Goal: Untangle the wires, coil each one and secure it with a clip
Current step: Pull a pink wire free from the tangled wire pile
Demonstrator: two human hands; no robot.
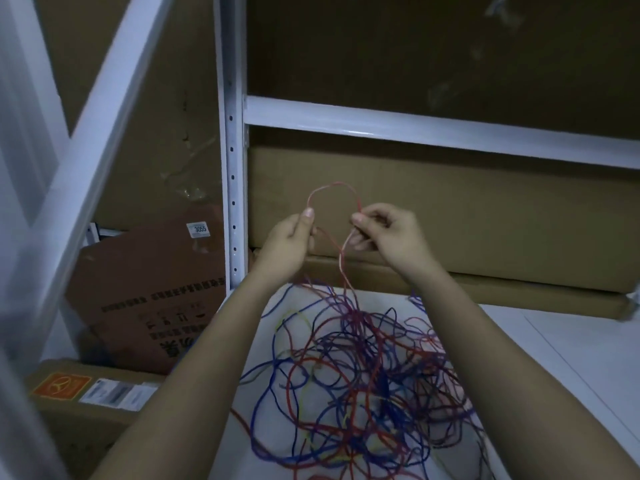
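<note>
Wires (360,368) in red, blue and at least one yellow lie in one loose tangle on the white surface (554,348); the strands cross too thickly in the dim light to count them, though there seem to be a good many. One red wire (333,187) is lifted out of the heap and arches in a single loop between the two hands, its tail running down from the right hand into the tangle.

Both hands are raised above the far edge of the pile. The left hand (289,242) pinches the left side of the loop between thumb and fingers. The right hand (389,233) pinches the other side of the loop, its fingers curled round the strand.

Behind the surface stands a white metal shelving frame (232,174), with one perforated upright and one horizontal beam in view. Two flat cardboard boxes (450,216) lie stacked under that beam, against the back of the surface. To the left a brown cardboard box (149,292) with printed characters leans at a tilt, and another carton (79,407) with an orange label lies below it. A white diagonal bar (86,133) crosses the upper left corner.
</note>
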